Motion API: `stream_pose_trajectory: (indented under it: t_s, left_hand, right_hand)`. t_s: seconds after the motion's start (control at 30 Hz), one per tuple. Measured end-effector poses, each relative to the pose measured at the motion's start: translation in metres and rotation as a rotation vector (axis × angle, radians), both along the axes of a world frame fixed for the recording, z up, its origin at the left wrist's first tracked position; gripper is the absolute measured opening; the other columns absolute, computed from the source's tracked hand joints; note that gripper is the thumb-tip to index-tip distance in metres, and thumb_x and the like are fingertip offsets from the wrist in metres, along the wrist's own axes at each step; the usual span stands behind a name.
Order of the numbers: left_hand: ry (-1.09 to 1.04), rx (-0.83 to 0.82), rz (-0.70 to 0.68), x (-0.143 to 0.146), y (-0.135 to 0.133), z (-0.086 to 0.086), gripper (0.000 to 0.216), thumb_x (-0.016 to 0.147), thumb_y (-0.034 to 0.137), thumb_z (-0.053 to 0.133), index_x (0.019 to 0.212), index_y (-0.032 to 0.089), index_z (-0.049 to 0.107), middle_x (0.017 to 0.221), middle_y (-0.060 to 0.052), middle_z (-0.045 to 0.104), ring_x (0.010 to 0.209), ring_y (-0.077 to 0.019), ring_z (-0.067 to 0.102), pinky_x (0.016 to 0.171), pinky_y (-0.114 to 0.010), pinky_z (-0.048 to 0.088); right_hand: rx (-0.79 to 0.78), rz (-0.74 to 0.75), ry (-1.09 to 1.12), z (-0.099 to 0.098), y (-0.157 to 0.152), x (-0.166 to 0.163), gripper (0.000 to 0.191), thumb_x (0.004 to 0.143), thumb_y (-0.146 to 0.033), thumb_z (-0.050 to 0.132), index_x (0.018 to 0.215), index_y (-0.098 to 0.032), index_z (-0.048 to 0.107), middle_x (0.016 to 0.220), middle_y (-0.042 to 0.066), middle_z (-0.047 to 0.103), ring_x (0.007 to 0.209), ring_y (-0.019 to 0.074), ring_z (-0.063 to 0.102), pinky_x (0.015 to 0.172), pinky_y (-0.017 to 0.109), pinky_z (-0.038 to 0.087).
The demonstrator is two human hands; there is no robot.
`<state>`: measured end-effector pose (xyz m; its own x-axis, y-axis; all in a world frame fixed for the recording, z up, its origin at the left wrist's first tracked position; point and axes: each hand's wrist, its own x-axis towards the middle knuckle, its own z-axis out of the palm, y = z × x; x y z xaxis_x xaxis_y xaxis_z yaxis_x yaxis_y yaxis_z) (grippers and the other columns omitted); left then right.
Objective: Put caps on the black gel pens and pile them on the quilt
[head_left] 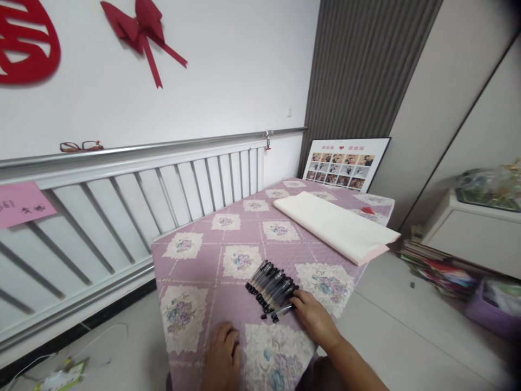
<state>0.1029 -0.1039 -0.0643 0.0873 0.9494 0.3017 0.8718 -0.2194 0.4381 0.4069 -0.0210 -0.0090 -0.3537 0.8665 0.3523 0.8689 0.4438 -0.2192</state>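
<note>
A row of black-capped pens point(272, 285) lies side by side on the purple floral tablecloth point(211, 228), close to me. At the right end of the row, my right hand point(312, 316) has its thumb and fingers closed on the end of one clear-barrelled pen point(281, 310). This pen lies at a slight angle to the others. My left hand point(223, 353) rests on the cloth to the left of the pens, holding nothing, with its fingers loosely bent and slightly apart.
A folded cream sheet point(334, 225) lies across the table's far right. Behind the table stands a photo board point(345, 163). A white radiator point(195, 184) runs along the left, with glasses point(82, 146) above it. Papers point(439, 277) and a purple bin point(494, 309) sit at right.
</note>
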Motion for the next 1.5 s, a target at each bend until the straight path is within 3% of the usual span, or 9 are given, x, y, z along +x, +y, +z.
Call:
stream_pose_trajectory:
  t_s: [0.17, 0.37, 0.5, 0.6, 0.73, 0.9, 1.1, 1.3, 1.5]
  left_hand:
    - [-0.079, 0.049, 0.052, -0.002, -0.002, -0.004, 0.044, 0.084, 0.023, 0.044, 0.127, 0.015, 0.052, 0.130, -0.013, 0.055, 0.120, -0.0253, 0.051, 0.101, -0.044, 0.043]
    - [-0.013, 0.214, 0.060, -0.004, -0.009, -0.004, 0.050, 0.085, 0.021, 0.046, 0.135, 0.017, 0.043, 0.136, -0.012, 0.051, 0.126, -0.0247, 0.045, 0.103, -0.043, 0.039]
    - [0.079, 0.269, -0.003, -0.005, -0.009, 0.007, 0.037, 0.087, 0.020, 0.049, 0.122, 0.025, 0.055, 0.120, -0.005, 0.062, 0.118, -0.0242, 0.051, 0.105, -0.047, 0.031]
    - [0.065, 0.166, -0.048, -0.006, -0.007, 0.018, 0.026, 0.089, 0.018, 0.047, 0.107, 0.029, 0.062, 0.100, 0.000, 0.067, 0.099, -0.0198, 0.058, 0.103, -0.045, 0.031]
    - [0.054, 0.021, -0.041, -0.011, -0.004, 0.029, 0.021, 0.090, 0.019, 0.047, 0.099, 0.027, 0.064, 0.093, 0.000, 0.066, 0.090, -0.0185, 0.058, 0.090, -0.037, 0.039]
    - [0.091, -0.052, -0.022, -0.016, -0.001, 0.038, 0.020, 0.092, 0.022, 0.047, 0.103, 0.028, 0.063, 0.095, 0.000, 0.064, 0.091, -0.0194, 0.056, 0.087, -0.036, 0.037]
    - [0.145, -0.108, -0.022, -0.015, 0.000, 0.036, 0.018, 0.094, 0.027, 0.046, 0.099, 0.027, 0.063, 0.093, 0.000, 0.062, 0.089, -0.0198, 0.055, 0.084, -0.036, 0.035]
    - [0.104, -0.104, 0.004, -0.016, 0.000, 0.031, 0.020, 0.095, 0.024, 0.044, 0.099, 0.029, 0.063, 0.092, 0.000, 0.063, 0.089, -0.0204, 0.055, 0.085, -0.037, 0.034]
    - [-0.024, -0.064, 0.093, -0.023, 0.000, 0.028, 0.022, 0.093, 0.022, 0.044, 0.098, 0.027, 0.064, 0.092, -0.001, 0.065, 0.091, -0.0198, 0.057, 0.087, -0.037, 0.034]
  right_hand:
    - [-0.082, 0.050, 0.184, -0.005, -0.023, -0.023, 0.024, 0.086, -0.021, 0.049, 0.101, -0.021, 0.068, 0.097, 0.009, 0.070, 0.091, 0.0244, 0.064, 0.085, 0.036, 0.050]
    - [-0.284, 0.063, 0.612, -0.015, -0.063, -0.098, 0.020, 0.084, -0.028, 0.052, 0.095, -0.023, 0.069, 0.092, 0.007, 0.072, 0.088, 0.0221, 0.067, 0.081, 0.032, 0.052]
    - [-0.434, 0.057, 0.831, -0.018, -0.076, -0.134, 0.019, 0.082, -0.033, 0.055, 0.090, -0.023, 0.069, 0.090, 0.005, 0.072, 0.086, 0.0219, 0.067, 0.081, 0.032, 0.051]
    - [-0.506, 0.026, 0.948, -0.019, -0.075, -0.148, 0.022, 0.079, -0.039, 0.058, 0.087, -0.022, 0.069, 0.084, 0.005, 0.071, 0.079, 0.0216, 0.066, 0.075, 0.031, 0.051]
    - [-0.588, -0.082, 1.111, -0.018, -0.064, -0.159, 0.033, 0.077, -0.052, 0.058, 0.087, -0.020, 0.064, 0.059, -0.001, 0.060, 0.053, 0.0167, 0.055, 0.051, 0.027, 0.044]
    - [-0.769, -0.129, 1.099, -0.018, -0.054, -0.165, 0.042, 0.077, -0.061, 0.055, 0.062, -0.022, 0.051, 0.045, -0.006, 0.047, 0.037, 0.0104, 0.040, 0.038, 0.023, 0.029]
    - [-0.834, -0.126, 1.178, -0.018, -0.053, -0.163, 0.036, 0.073, -0.055, 0.061, 0.064, -0.022, 0.052, 0.047, -0.007, 0.050, 0.038, 0.0095, 0.042, 0.038, 0.021, 0.028]
    - [-0.872, -0.156, 1.240, -0.015, -0.053, -0.156, 0.025, 0.073, -0.046, 0.061, 0.080, -0.023, 0.057, 0.056, -0.005, 0.055, 0.046, 0.0117, 0.050, 0.040, 0.020, 0.031]
    - [-0.701, -0.230, 1.384, -0.022, -0.053, -0.153, 0.027, 0.075, -0.049, 0.060, 0.082, -0.024, 0.054, 0.055, -0.007, 0.050, 0.047, 0.0121, 0.050, 0.042, 0.022, 0.037]
